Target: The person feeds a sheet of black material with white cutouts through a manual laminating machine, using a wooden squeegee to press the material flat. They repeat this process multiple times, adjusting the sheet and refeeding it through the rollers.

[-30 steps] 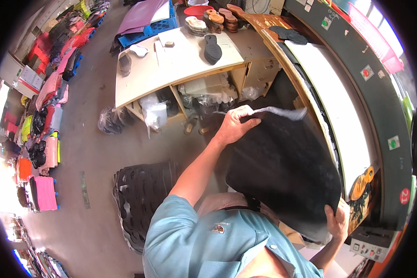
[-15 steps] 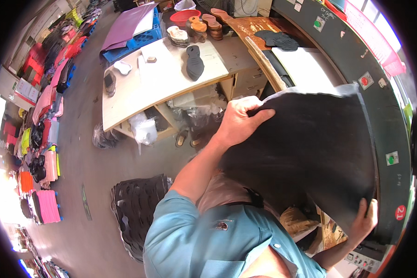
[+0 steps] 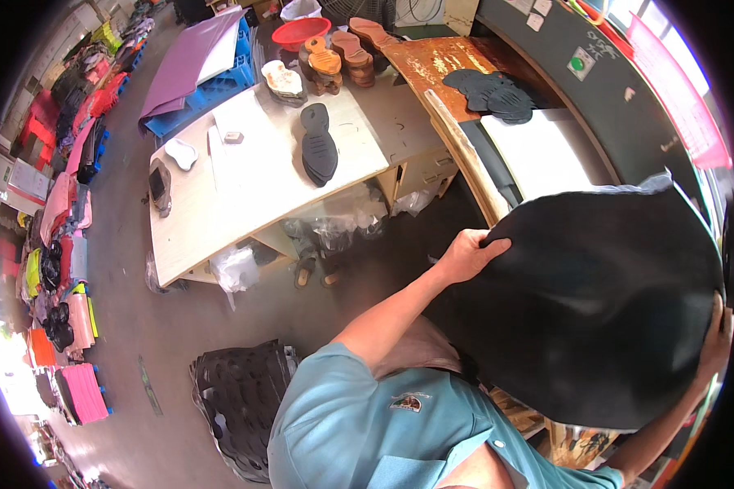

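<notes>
A large, flexible black sheet point(image 3: 595, 310) with a pale, ragged far edge spreads out in front of me. My left hand point(image 3: 470, 254) is closed on its left edge, thumb on top and fingers curled underneath. At the opposite side my right hand point(image 3: 716, 338) grips the right edge, its fingers partly hidden. Beyond the sheet, a white board point(image 3: 542, 155) lies on the machine bed, partly covered by the sheet's far edge. Black sole-shaped pieces point(image 3: 491, 95) are piled on the worn brown surface point(image 3: 420, 61) behind that board.
A pale worktable point(image 3: 228, 196) at left bears black soles point(image 3: 319, 147), a phone-like dark object and shoe-shaped stacks. The green machine panel point(image 3: 563, 49) rises at right. A stack of punched black sheets point(image 3: 240, 399) lies on the floor by my left side.
Both hands have shifted right with the sheet, which now lies flatter and more spread out. My right hand has risen along its edge. The whole view has turned slightly.
</notes>
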Motion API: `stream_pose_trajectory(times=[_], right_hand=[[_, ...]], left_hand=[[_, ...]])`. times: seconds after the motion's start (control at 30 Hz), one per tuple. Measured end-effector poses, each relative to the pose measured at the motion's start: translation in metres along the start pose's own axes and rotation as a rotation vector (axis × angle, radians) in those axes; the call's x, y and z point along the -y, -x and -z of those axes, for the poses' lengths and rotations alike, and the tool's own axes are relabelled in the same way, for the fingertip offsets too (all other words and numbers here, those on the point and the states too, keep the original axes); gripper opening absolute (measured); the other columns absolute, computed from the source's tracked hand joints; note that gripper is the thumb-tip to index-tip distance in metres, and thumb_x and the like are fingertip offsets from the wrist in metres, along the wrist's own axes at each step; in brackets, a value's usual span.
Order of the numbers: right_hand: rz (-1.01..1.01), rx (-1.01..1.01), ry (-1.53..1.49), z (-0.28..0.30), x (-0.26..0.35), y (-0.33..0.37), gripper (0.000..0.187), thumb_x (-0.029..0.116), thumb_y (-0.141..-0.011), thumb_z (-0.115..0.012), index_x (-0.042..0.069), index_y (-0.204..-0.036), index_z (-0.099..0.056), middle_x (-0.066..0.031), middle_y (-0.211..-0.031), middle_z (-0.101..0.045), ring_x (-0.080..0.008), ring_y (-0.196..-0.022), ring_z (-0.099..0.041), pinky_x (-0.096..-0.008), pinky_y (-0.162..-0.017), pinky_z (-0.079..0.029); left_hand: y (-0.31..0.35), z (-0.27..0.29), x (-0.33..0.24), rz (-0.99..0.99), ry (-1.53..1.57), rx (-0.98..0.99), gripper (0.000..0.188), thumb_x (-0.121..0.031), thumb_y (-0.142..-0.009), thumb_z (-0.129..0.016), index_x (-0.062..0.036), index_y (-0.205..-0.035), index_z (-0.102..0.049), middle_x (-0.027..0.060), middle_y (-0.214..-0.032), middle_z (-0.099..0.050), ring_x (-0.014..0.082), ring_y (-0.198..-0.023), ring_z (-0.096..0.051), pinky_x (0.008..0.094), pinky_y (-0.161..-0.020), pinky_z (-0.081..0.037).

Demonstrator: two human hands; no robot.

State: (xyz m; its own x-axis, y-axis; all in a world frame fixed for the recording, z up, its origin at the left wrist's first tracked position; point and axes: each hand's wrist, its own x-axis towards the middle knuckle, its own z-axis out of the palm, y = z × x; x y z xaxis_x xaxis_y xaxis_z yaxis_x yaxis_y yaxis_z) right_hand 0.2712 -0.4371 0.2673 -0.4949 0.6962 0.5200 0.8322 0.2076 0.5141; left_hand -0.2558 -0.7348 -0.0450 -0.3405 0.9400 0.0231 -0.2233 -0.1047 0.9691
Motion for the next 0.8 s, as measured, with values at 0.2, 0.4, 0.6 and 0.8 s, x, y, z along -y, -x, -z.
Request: stream_pose_trajectory(times=[0.2,0.4,0.6,0.8], right_hand=[[0.078,-0.339,-0.19,-0.079,0.117,-0.01,0.042,0.024,-0.102,-0.075,0.0,-0.136,-0.066,-0.0213,-0.132,-0.069,-0.0388,-0.123,-0.066,-0.0469,-0.104,-0.054],[-0.394,0.247,-0.543,-0.124,0.242,0.193,0.046,0.022,-0.102,-0.073,-0.005,-0.138,-0.064,-0.0272,-0.138,-0.064,-0.0433,-0.13,-0.06,-0.051,-0.113,-0.048],[-0.881,0.257,-0.349,-0.051,0.302,0.336,0.049,0.033,-0.101,-0.074,-0.004,-0.133,-0.067,-0.0232,-0.135,-0.066,-0.039,-0.128,-0.06,-0.0486,-0.114,-0.044],[-1.341,0.309,-0.349,-0.027,0.337,0.329,0.075,0.049,-0.096,-0.078,-0.008,-0.141,-0.059,-0.0278,-0.139,-0.06,-0.042,-0.135,-0.055,-0.0489,-0.116,-0.042]], left_hand=[[-0.08,0.015,0.01,0.108,-0.33,0.06,0.051,-0.044,-0.102,-0.075,0.0033,-0.082,-0.072,-0.0001,-0.065,-0.052,0.0082,-0.068,-0.049,0.0339,-0.061,-0.044],[-0.128,0.023,0.014,0.093,-0.325,0.081,0.046,-0.038,-0.102,-0.075,0.0018,-0.08,-0.07,0.0053,-0.061,-0.058,0.01,-0.065,-0.053,0.0386,-0.06,-0.047],[-0.142,0.047,0.019,0.284,-0.411,0.131,0.032,-0.029,-0.104,-0.073,0.003,-0.099,-0.076,-0.0033,-0.08,-0.066,0.0063,-0.076,-0.054,0.0298,-0.067,-0.048],[-0.159,0.041,0.007,0.325,-0.343,0.067,0.027,-0.019,-0.107,-0.07,0.0057,-0.117,-0.074,0.0004,-0.103,-0.073,0.0085,-0.094,-0.059,0.0274,-0.086,-0.05]])
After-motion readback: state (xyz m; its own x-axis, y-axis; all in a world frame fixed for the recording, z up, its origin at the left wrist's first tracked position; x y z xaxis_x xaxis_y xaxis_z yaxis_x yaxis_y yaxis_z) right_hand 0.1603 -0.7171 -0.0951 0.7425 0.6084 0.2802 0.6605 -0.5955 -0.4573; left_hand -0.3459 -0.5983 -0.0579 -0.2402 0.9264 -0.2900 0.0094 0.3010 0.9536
